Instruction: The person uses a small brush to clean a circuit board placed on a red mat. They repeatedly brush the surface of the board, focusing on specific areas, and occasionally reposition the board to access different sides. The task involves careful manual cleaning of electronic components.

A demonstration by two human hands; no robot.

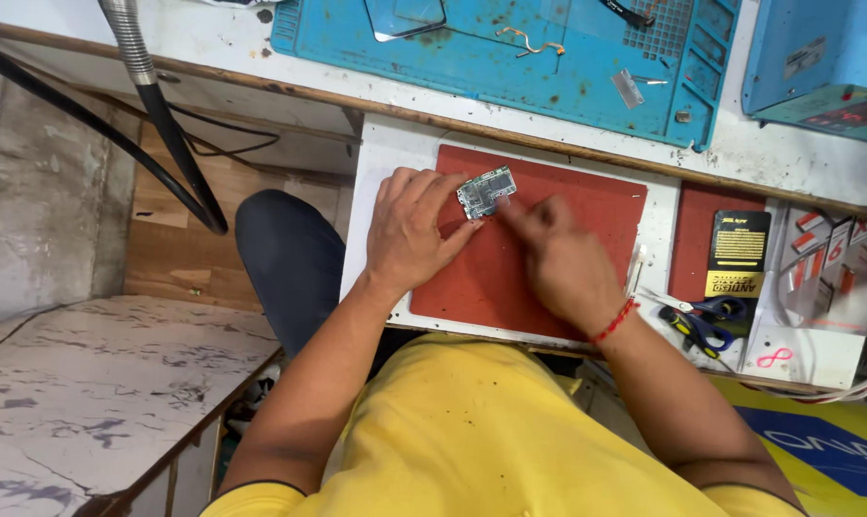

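Observation:
A small green circuit board (486, 191) lies on a red-brown mat (587, 206) on a white pull-out shelf (381, 153). My left hand (410, 230) rests on the mat with its fingertips holding the board's left edge. My right hand (563, 258), blurred, has a finger pressed at the board's lower right corner. A red thread bracelet (613, 323) circles my right wrist. Whether the right hand holds a small tool is not visible.
A blue work mat (567, 77) on the bench above carries a phone screen (405, 17), a small metal piece and thin wires. Scissors (706, 321), a black-and-yellow packet (738, 254) and small boxes lie to the right. A flexible metal hose (132, 48) and black cables hang at left.

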